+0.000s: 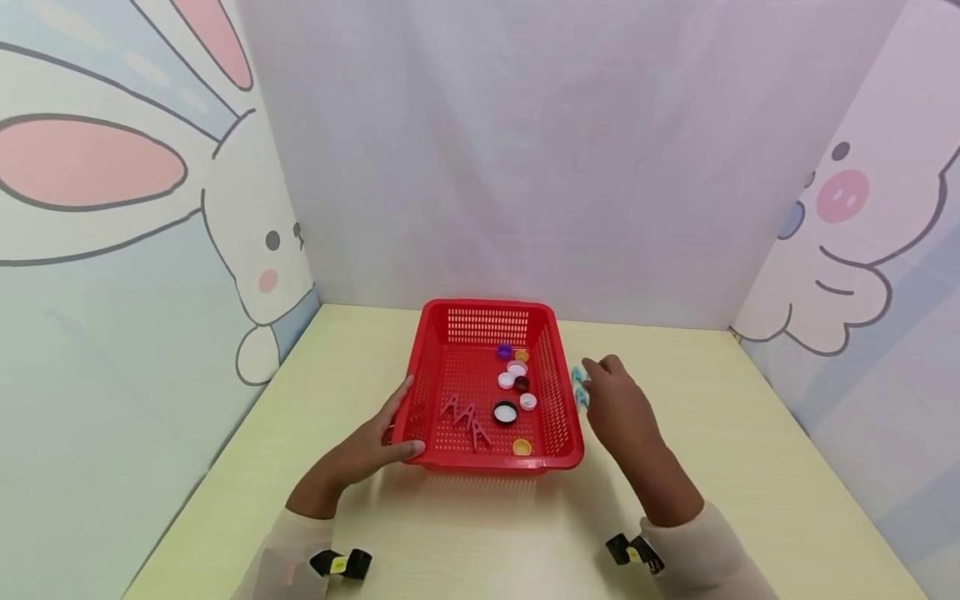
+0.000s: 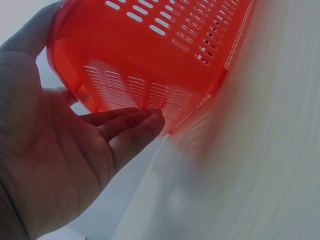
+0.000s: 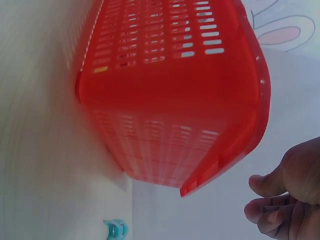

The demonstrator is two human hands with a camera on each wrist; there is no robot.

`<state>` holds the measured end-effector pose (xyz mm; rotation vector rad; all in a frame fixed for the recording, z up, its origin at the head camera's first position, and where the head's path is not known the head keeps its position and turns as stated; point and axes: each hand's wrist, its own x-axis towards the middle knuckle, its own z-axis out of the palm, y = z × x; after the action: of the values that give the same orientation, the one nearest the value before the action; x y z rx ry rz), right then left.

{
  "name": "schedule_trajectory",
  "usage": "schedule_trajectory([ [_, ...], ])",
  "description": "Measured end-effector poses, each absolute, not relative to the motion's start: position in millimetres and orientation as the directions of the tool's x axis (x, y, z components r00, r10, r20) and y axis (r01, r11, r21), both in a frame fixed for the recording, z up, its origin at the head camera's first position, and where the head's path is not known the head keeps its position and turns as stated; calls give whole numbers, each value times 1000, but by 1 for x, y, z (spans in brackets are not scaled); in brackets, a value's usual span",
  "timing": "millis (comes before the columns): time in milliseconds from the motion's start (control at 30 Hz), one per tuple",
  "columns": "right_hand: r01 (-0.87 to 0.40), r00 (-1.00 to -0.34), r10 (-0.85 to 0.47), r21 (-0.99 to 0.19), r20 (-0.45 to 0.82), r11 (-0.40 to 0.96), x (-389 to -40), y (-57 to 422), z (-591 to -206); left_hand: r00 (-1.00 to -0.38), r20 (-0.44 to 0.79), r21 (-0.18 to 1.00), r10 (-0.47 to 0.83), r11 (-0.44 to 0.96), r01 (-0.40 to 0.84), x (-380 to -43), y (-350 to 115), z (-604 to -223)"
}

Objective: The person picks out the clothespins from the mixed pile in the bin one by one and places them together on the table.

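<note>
Red basket stands on the surface. Left hand grips its near-left corner: thumb over the rim, fingers extended along the outer wall. Right hand is raised right of the basket, fingers loosely bent, thumb apart, nothing seen held. Light-blue clips lie just beside the right wall, near that hand. Inside: three pink clips, left; assorted round caps, mostly right.

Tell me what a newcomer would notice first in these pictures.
Probably the bright red basket mid-picture in the head view, holding pink clips and, to their right, small round caps. Next, the left hand gripping its near left corner and the right hand by turquoise clips outside its right side. A big cartoon rabbit looms at far left.
</note>
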<state>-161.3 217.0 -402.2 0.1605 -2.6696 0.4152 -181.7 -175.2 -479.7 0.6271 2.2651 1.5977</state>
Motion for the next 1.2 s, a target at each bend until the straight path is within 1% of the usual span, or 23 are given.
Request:
schedule_trajectory([
  [67, -185, -894, -61, -240, 444, 953, -159, 208, -398, -861, 8, 941, 509, 288, 179, -182, -176, -480],
  [167, -181, -907, -53, -272, 418, 945, -157, 195, -392, -863, 7, 942, 505, 287, 175, -182, -176, -479],
  [300, -141, -947, -33, -323, 318, 936, -156, 180, -388, -865, 2, 944, 502, 285, 168, -181, -176, -479],
  [433, -111, -969, -28, -331, 245, 937, -158, 166, -388, -863, 2, 943, 505, 285, 169, -180, -176, -480],
  [700, -153, -971, -83, -315, 226, 937, -160, 142, -392, -861, 14, 944, 509, 276, 178, -181, -175, -478],
  [900, -174, -980, -135, -305, 148, 936, -165, 127, -396, -866, -5, 945, 499, 285, 159, -181, -175, -478],
  [1100, -171, -984, -175, -325, 16, 930, -172, 114, -399, -860, 8, 946, 510, 274, 171, -181, -174, -478],
  [1200, -176, -981, -195, -332, -24, 927, -174, 108, -402, -859, 14, 945, 511, 275, 178, -181, -174, -477],
])
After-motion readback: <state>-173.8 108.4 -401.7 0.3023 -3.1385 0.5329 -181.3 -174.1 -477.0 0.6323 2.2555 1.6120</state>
